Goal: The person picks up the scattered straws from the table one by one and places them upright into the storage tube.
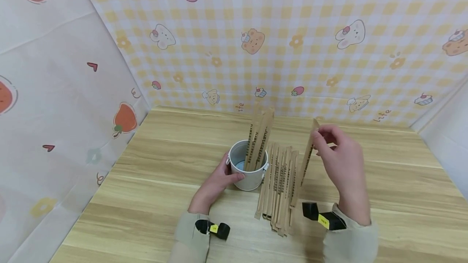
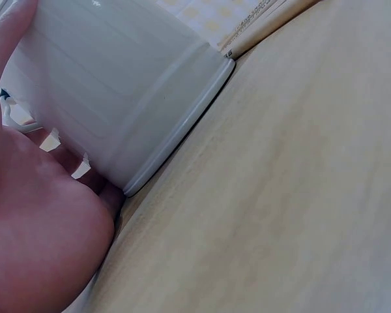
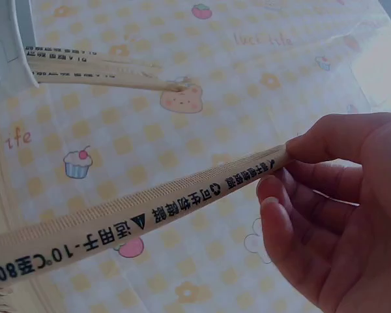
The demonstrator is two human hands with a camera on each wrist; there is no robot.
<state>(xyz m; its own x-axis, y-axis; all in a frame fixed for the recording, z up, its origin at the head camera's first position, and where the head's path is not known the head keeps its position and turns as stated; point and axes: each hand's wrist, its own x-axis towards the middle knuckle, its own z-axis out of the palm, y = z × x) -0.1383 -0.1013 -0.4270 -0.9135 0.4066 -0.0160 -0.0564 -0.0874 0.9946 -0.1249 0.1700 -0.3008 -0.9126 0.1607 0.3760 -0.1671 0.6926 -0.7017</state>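
Observation:
A small white bucket (image 1: 248,181) stands upright on the table, and several paper-wrapped straws (image 1: 258,141) lean in it above the rim. My left hand (image 1: 218,180) grips its left side, the thumb across the front; in the left wrist view the fingers wrap round the bucket's wall (image 2: 111,91). My right hand (image 1: 343,159) pinches one wrapped straw (image 1: 308,157) near its upper end. That straw slants down to the left, its printed wrapper (image 3: 150,212) plain in the right wrist view. Between the hands lies a row of wrapped straws (image 1: 280,190), just right of the bucket.
The wood-grain table (image 1: 153,165) reaches back to a yellow-checked cloth (image 1: 292,68) that hangs behind it. A white patterned cloth (image 1: 66,104) hangs along the left. Each wrist carries a black strap, the right one (image 1: 334,220) close to the loose straws.

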